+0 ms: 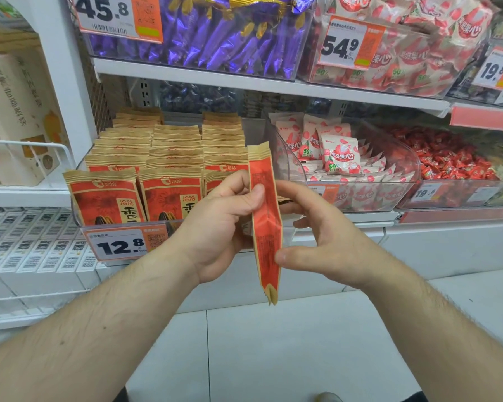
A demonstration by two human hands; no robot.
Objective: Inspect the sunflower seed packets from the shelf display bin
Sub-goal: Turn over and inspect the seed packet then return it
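The person is holding one sunflower seed packet (pixel 265 224) edge-on in front of the shelf display bin (pixel 80 220), upright, its crimped top seal pointing up and its bottom seal hanging below the hands. The left hand (pixel 219 227) is pinching the packet, thumb pressing on its upper red face with the other fingers curling behind. The right hand (pixel 321 232) is lying loose beside it, fingers relaxed and only the thumb tip touching the packet's lower edge.

The packet is looking light and thin, a paper-like pouch that is probably flexing and crinkling easily; the loose seeds inside are likely shifting when it is tilted. Gripping by the flat faces near the middle, or by a sealed end, seems safest, with gentle pressure so nothing gets creased. The remaining packets (pixel 169 166) are standing in rows in the bin behind a price tag (pixel 116 245).
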